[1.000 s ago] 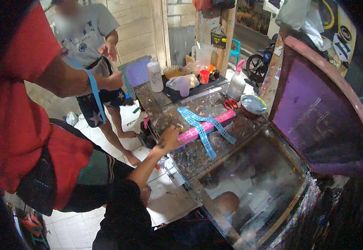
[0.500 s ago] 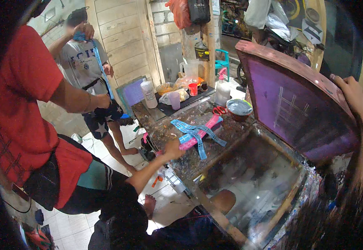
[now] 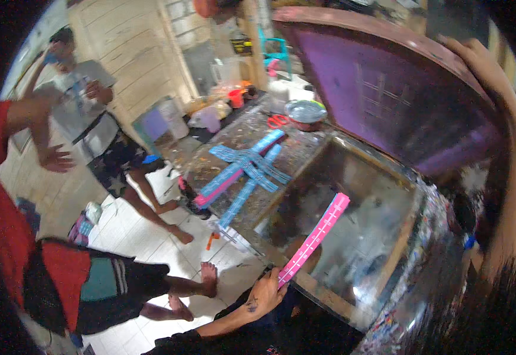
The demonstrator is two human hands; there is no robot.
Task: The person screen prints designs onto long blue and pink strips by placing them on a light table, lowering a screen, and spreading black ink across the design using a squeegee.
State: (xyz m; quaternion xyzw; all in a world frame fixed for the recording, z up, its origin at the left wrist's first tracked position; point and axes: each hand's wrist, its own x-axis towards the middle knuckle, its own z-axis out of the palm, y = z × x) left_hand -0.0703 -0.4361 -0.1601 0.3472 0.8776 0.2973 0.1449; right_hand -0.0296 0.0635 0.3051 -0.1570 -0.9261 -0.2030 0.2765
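My left hand (image 3: 265, 293) is closed on the near end of a flat pink strip (image 3: 317, 236) with white ruler-like marks; its far end slants up over the sunken glass panel (image 3: 361, 242). At upper right my right hand (image 3: 477, 62) grips the top edge of a purple screen-printing frame (image 3: 388, 94), holding it tilted up above the glass. Faint grid lines show on its mesh. Left of the glass, a crossed pile of blue strips (image 3: 249, 165) lies on the stained table (image 3: 210, 163), with some pink showing among them.
Behind the pile are red scissors (image 3: 278, 120), a bowl of greyish paint (image 3: 305, 112), a bottle (image 3: 174, 118) and cups. One person in red (image 3: 15, 225) stands close at left; another in grey (image 3: 80, 89) stands farther back. Paint-crusted clutter lines the right edge.
My left hand has drawn back toward me from the table, bringing the pink strip over the glass. My right hand still holds the frame up. The view has shifted, and the person in red has moved left.
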